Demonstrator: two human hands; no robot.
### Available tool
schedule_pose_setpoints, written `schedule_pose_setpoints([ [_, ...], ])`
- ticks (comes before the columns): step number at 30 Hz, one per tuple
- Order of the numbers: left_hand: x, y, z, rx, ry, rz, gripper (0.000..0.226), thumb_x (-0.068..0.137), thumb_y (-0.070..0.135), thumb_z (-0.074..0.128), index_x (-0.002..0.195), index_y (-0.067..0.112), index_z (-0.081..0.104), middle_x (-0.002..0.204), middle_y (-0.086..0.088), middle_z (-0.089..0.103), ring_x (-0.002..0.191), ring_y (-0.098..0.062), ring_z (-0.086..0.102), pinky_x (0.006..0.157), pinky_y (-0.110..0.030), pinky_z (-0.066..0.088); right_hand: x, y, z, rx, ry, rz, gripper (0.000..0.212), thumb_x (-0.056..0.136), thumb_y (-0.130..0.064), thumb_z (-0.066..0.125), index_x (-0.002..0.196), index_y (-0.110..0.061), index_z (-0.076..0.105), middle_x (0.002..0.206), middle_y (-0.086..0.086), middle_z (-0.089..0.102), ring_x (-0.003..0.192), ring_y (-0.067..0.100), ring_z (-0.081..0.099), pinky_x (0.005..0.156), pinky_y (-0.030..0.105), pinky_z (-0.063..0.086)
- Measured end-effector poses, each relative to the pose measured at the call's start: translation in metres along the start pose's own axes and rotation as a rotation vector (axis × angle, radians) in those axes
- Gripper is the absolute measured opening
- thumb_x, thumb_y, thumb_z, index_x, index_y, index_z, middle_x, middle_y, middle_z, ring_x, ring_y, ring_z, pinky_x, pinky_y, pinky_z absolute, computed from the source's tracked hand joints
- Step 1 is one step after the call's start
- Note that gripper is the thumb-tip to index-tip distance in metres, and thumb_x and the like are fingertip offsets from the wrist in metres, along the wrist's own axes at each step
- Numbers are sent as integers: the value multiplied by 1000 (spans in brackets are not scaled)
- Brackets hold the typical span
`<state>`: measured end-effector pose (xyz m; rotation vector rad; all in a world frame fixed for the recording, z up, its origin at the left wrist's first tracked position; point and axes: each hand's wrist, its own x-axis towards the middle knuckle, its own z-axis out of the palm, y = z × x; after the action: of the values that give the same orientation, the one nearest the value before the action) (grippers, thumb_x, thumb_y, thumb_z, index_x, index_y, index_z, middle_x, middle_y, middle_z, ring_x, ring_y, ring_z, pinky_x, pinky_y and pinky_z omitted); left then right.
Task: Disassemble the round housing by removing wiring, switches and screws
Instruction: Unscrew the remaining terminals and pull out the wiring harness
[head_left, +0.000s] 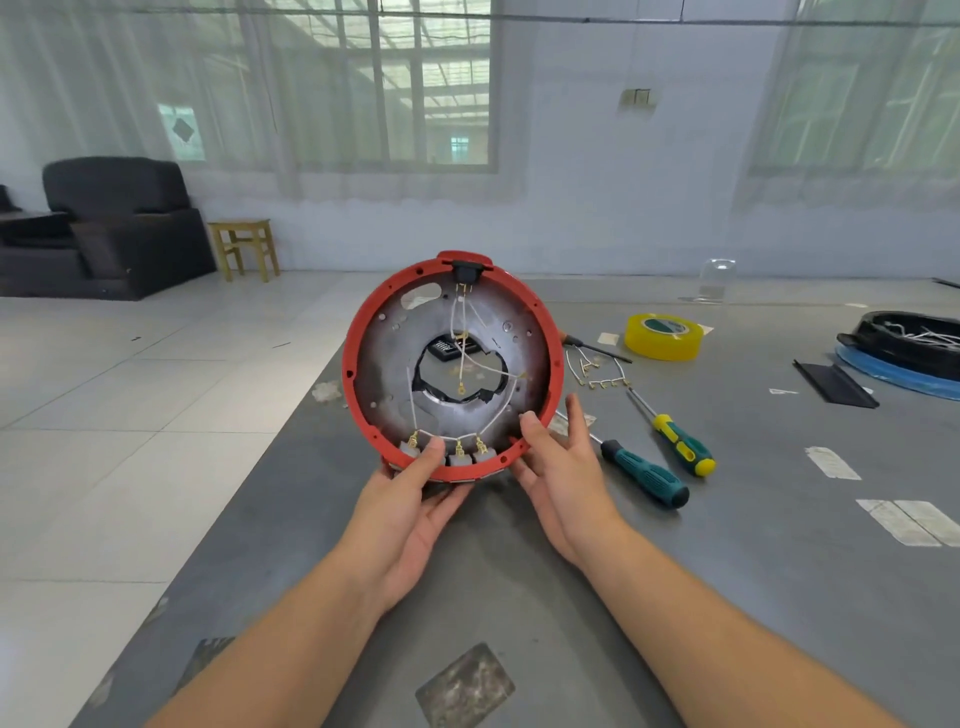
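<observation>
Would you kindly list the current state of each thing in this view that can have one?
Round housing: tilted up on its edge, open side facing the camera.
White wires: attached inside.
Switches: seated at the lower rim.
Left hand: gripping the lower rim.
Right hand: open against the rim.
Two screwdrivers: lying on the table.
Tape roll: lying flat.

Bright, even daylight through curtained windows (436, 88); soft faint shadows on bench (779, 545). Wide-angle bending at edges, slight softness overall, no harsh glare.

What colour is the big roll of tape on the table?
Yellow. The roll of tape shows best in the head view, the only one here.
</observation>
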<state>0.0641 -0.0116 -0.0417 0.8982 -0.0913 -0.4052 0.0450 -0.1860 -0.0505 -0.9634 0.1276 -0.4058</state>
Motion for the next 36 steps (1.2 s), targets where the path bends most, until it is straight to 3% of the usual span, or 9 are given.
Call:
schedule_pose_setpoints([
  [6, 13, 4, 2, -33, -29, -42, 63, 86, 13, 77, 143, 8, 54, 130, -21, 71, 119, -38, 71, 94, -47, 61, 0, -4, 2, 17, -56, -16, 45, 98, -14, 64, 142, -19, 53, 133, 10, 67, 118, 25, 67, 98, 41, 56],
  [12, 27, 2, 0, -110, -85, -70, 71, 82, -2, 74, 146, 15, 47, 130, -27, 69, 116, -47, 70, 93, -62, 58, 6, 3, 0, 44, -103, -19, 51, 96, -13, 68, 143, -18, 50, 134, 8, 66, 119, 24, 67, 90, 37, 57],
  [19, 33, 2, -6, -126, -109, -85, 67, 84, -3, 69, 147, 9, 49, 130, -31, 68, 114, -48, 70, 83, -50, 64, 10, 7, 0, -34, -178, -43, 56, 93, -19, 72, 144, -23, 49, 136, 5, 65, 122, 25, 65, 91, 37, 57],
  [24, 36, -1, -8, -142, -45, -23, 63, 86, -7, 70, 141, 15, 50, 126, -25, 72, 111, -45, 73, 87, -57, 62, 11, 10, 1, -90, -165, -40, 44, 96, -17, 68, 138, -21, 55, 133, 5, 67, 120, 24, 66, 92, 36, 57],
  [27, 35, 0, -12, -137, -2, 10, 61, 86, -9, 70, 138, 15, 50, 123, -24, 73, 108, -45, 74, 85, -58, 62, 6, 2, 3, -503, -141, -120, 34, 99, -34, 63, 133, -33, 58, 130, -11, 67, 120, 13, 64, 99, 36, 54],
  [29, 36, 3, -16, -130, 23, 38, 60, 89, -11, 68, 138, 17, 49, 122, -24, 73, 107, -45, 74, 84, -57, 63, 4, -10, -3, -943, -163, -244, 33, 98, -48, 58, 130, -44, 57, 128, -23, 64, 119, 2, 61, 98, 22, 48],
  [30, 36, 4, -19, -131, 30, 47, 61, 90, -11, 68, 140, 18, 48, 123, -23, 73, 108, -45, 74, 83, -57, 63, 5, -16, -8, -1127, -150, -291, 35, 97, -49, 56, 132, -43, 56, 129, -21, 64, 119, 2, 61, 95, 19, 47],
  [33, 36, 5, -22, -151, 47, 55, 64, 91, -13, 67, 142, 19, 46, 124, -23, 73, 108, -46, 73, 82, -57, 63, 9, -36, -25, -1701, 18, -423, 37, 99, -40, 52, 132, -28, 61, 132, -3, 62, 118, 20, 59, 95, 37, 52],
  [36, 36, 5, -21, -160, 62, 64, 65, 90, -13, 67, 142, 20, 45, 125, -23, 72, 108, -46, 73, 82, -58, 63, 9, -50, -46, -2242, 115, -468, 27, 98, -35, 51, 119, -25, 65, 117, 1, 64, 106, 27, 59, 86, 39, 48],
])
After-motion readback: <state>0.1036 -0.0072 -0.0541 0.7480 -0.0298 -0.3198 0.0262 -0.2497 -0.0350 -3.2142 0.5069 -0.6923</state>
